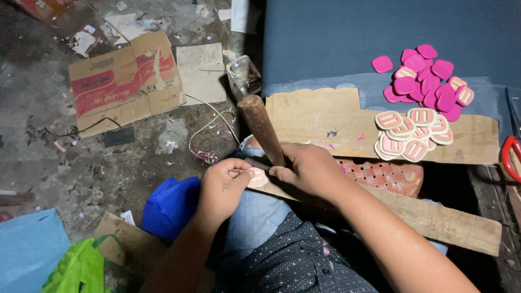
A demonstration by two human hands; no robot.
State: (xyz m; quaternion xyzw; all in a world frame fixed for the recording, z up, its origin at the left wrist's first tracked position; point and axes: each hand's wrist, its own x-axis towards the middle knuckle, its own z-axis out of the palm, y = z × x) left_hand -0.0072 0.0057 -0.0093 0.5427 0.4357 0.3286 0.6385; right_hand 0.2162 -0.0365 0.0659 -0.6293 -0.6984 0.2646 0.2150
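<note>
Seen from above, looking down at a lap in jeans and a dark dotted shirt. Left hand [225, 184] curled, grip pinching a small pale pink piece [257, 177] at the near end of a long board [434, 217] across the knees. Right hand [309, 171] just beside it, grip closed round a wooden handle [260, 127] slanting up and away; tool end hidden under the hand. Behind the right hand, a pink sheet [388, 176] punched full of holes, lying partly on the board. Farther back, a cardboard slab [315, 116] on a dark blue counter [353, 38], bearing a pile of cream-faced pieces [415, 134]. Just above that, a pile of magenta pieces [429, 78], one lying apart to the left. Red scissor handle [507, 157] at the right edge. To the left, a gritty floor [38, 125] strewn with scraps: flattened carton [125, 78], small glass bottle [242, 76], blue bag [171, 206], green bag [78, 268].
</note>
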